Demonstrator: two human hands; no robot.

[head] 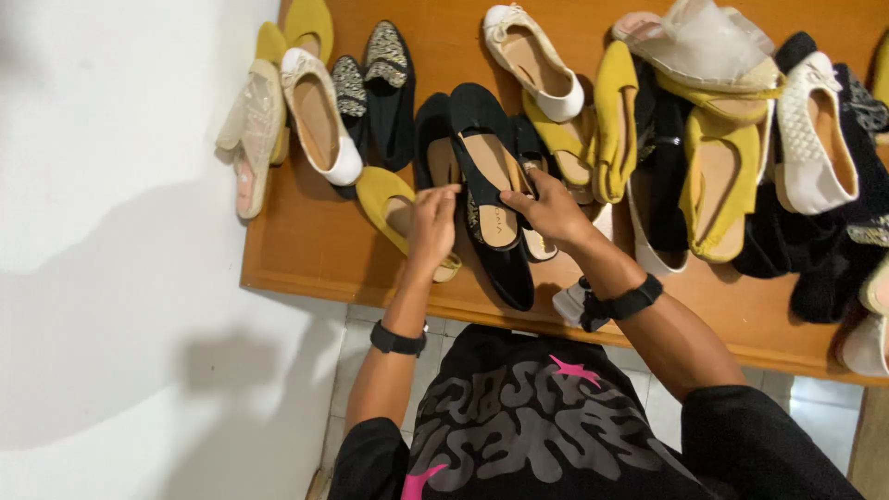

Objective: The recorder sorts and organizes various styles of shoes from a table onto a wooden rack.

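Note:
A black flat shoe (489,176) with a tan insole lies on the wooden table (306,250), toe pointing toward me. My right hand (548,211) grips its right edge near the heel. My left hand (431,222) touches the shoe's left side, its fingertips over a second black shoe (431,148) lying beside it. A mustard yellow flat (381,199) sits just left of my left hand. Both wrists wear black bands.
Many shoes crowd the table: cream and yellow flats (319,116) at the left, a white flat (537,60) at the back, yellow and black ones (713,176) heaped at the right. A white wall (111,231) borders the left. Tiled floor (356,343) lies below the table's edge.

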